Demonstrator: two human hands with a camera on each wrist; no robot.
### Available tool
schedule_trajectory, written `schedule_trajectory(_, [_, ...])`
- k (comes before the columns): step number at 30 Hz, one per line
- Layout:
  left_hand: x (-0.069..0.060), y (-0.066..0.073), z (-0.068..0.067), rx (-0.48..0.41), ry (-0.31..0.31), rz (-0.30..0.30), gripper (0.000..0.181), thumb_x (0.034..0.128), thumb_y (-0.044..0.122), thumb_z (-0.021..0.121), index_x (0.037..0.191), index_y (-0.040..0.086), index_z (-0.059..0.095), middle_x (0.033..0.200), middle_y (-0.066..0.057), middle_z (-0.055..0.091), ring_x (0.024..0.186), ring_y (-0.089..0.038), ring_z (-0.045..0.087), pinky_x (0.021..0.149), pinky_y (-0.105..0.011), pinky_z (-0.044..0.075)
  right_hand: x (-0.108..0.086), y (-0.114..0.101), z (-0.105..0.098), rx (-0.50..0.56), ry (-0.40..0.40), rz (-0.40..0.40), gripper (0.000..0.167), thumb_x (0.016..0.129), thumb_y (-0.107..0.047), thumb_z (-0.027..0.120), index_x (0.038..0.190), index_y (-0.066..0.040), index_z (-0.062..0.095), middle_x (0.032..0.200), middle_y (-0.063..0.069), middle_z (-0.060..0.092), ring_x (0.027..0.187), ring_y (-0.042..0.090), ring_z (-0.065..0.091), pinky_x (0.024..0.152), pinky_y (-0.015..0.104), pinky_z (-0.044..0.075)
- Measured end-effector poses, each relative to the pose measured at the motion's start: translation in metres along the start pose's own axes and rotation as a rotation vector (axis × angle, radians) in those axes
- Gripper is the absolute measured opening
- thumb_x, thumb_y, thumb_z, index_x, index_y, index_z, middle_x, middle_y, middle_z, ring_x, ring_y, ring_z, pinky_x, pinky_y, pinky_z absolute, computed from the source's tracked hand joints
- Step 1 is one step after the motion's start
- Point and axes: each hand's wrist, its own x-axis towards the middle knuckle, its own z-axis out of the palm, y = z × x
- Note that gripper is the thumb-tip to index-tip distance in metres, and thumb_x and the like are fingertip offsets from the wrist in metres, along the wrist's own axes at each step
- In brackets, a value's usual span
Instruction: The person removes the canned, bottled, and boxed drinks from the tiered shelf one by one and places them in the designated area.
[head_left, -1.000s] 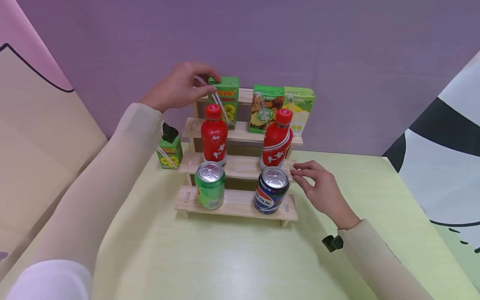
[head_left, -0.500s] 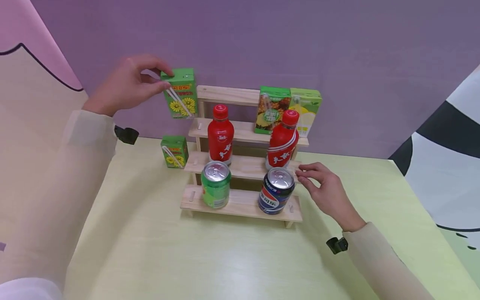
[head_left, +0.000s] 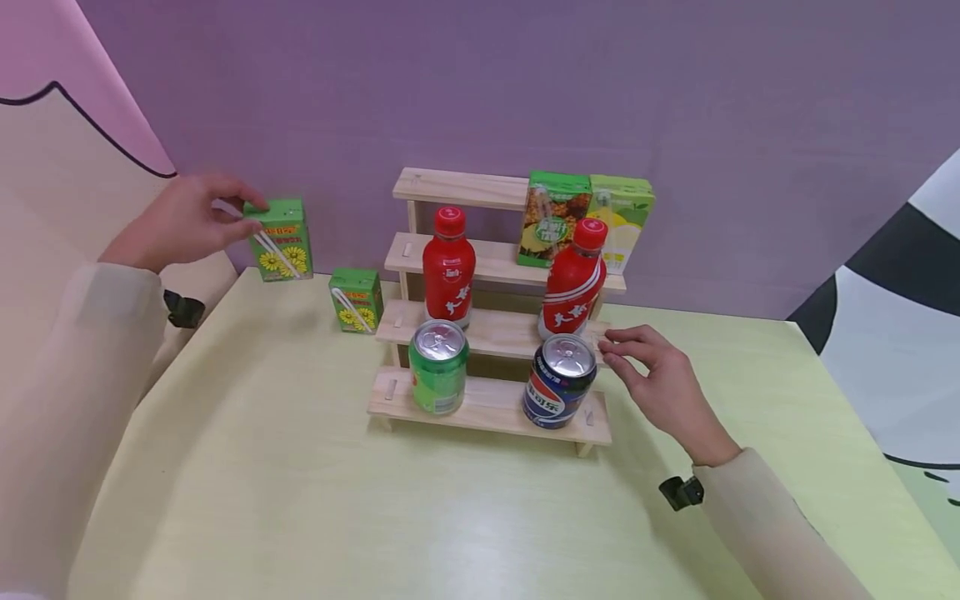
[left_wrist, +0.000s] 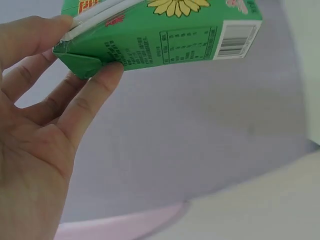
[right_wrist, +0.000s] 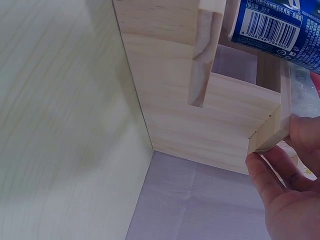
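Note:
My left hand (head_left: 183,218) pinches a green drink carton (head_left: 281,242) by its top, near the table's back left corner. Yellow flowers and a pair of white straws show on the carton. In the left wrist view, thumb and fingers grip one end of it, with the barcode at the far end. My right hand (head_left: 663,383) pinches the right end of the second step of a wooden stepped shelf (head_left: 498,332). Seen from the right wrist, thumb and fingertips hold that step's edge (right_wrist: 272,130). A second green carton (head_left: 357,302) stands on the table left of the shelf.
Two red bottles (head_left: 449,271) stand on the second step. On the lowest step are a green can (head_left: 438,371) and a dark blue cola can (head_left: 557,385). A pineapple carton (head_left: 553,221) and a yellow-green carton (head_left: 621,218) stand higher right. A purple backdrop (head_left: 480,83) rises behind.
My left hand has lifted the green carton off the upper left of the shelf, carried it left, then lowered it near the table's back corner. My right hand keeps its grip on the step.

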Motion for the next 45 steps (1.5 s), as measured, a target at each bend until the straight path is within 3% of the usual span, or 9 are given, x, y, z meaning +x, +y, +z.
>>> schedule_trajectory(4, [-0.005,-0.023,0.018,-0.030,-0.050,-0.062,0.026,0.0884,0.009,0.063,0.113,0.001,0.060,0.113,-0.016,0.056,0.099,-0.037,0.060,0.068,-0.014,0.046,0.000,0.001,0.000,0.001,0.003,-0.004,0.022,0.087,0.000,0.065,0.109,0.002,0.069,0.114,0.012,0.058,0.109,0.032,0.054,0.089,0.051,0.046])
schedule_trajectory(9, [-0.009,-0.046,0.048,-0.103,-0.094,-0.086,0.028,0.0870,0.002,0.063,0.114,-0.001,0.059,0.113,-0.018,0.055,0.100,-0.037,0.059,0.071,-0.019,0.049,0.001,0.002,0.001,0.011,0.011,-0.016,0.022,0.086,0.000,0.066,0.108,0.001,0.069,0.113,0.011,0.059,0.108,0.030,0.055,0.090,0.051,0.045])
schedule_trajectory(13, [-0.008,-0.060,0.067,-0.130,-0.092,-0.083,0.028,0.0856,-0.002,0.062,0.113,-0.002,0.059,0.114,-0.016,0.055,0.103,-0.032,0.054,0.075,-0.021,0.048,0.001,0.002,0.002,0.020,0.006,-0.009,0.022,0.087,-0.001,0.066,0.108,0.001,0.069,0.113,0.011,0.059,0.108,0.030,0.054,0.090,0.050,0.045])
schedule_trajectory(17, [-0.005,-0.068,0.078,-0.117,-0.085,-0.063,0.030,0.0854,-0.004,0.060,0.116,-0.003,0.059,0.115,-0.015,0.055,0.106,-0.032,0.052,0.083,-0.036,0.049,0.001,0.002,0.002,0.024,0.003,0.007,0.022,0.087,-0.001,0.065,0.108,0.001,0.069,0.113,0.011,0.059,0.109,0.030,0.054,0.090,0.051,0.045])
schedule_trajectory(21, [-0.004,-0.069,0.083,-0.124,-0.082,-0.038,0.032,0.0866,-0.006,0.057,0.119,-0.005,0.058,0.117,-0.017,0.052,0.111,-0.036,0.050,0.089,-0.051,0.045,0.001,0.002,0.002,0.022,0.007,0.009,0.022,0.087,-0.001,0.065,0.108,0.000,0.069,0.113,0.010,0.059,0.109,0.030,0.054,0.090,0.050,0.045])
schedule_trajectory(28, [0.001,-0.066,0.090,-0.103,-0.063,0.043,0.031,0.0856,-0.009,0.057,0.116,-0.003,0.060,0.118,-0.016,0.055,0.112,-0.034,0.050,0.090,-0.049,0.043,-0.001,0.002,0.002,0.017,0.016,0.005,0.021,0.088,-0.002,0.064,0.108,0.000,0.070,0.113,0.010,0.059,0.109,0.030,0.054,0.091,0.051,0.045])
schedule_trajectory(40, [0.004,-0.061,0.093,-0.146,-0.105,-0.003,0.031,0.0879,-0.005,0.058,0.118,-0.001,0.059,0.122,-0.014,0.051,0.115,-0.033,0.047,0.093,-0.050,0.043,-0.001,0.004,0.002,0.011,0.020,0.009,0.021,0.088,-0.002,0.064,0.108,0.000,0.070,0.113,0.009,0.059,0.109,0.029,0.054,0.091,0.051,0.045])
schedule_trajectory(45, [0.005,-0.053,0.091,-0.115,-0.115,-0.023,0.034,0.0907,0.007,0.059,0.123,-0.001,0.056,0.129,-0.017,0.048,0.119,-0.038,0.043,0.097,-0.054,0.038,0.000,0.006,0.003,0.015,0.016,0.005,0.021,0.088,-0.002,0.064,0.108,0.000,0.070,0.113,0.010,0.059,0.109,0.030,0.054,0.091,0.051,0.045])
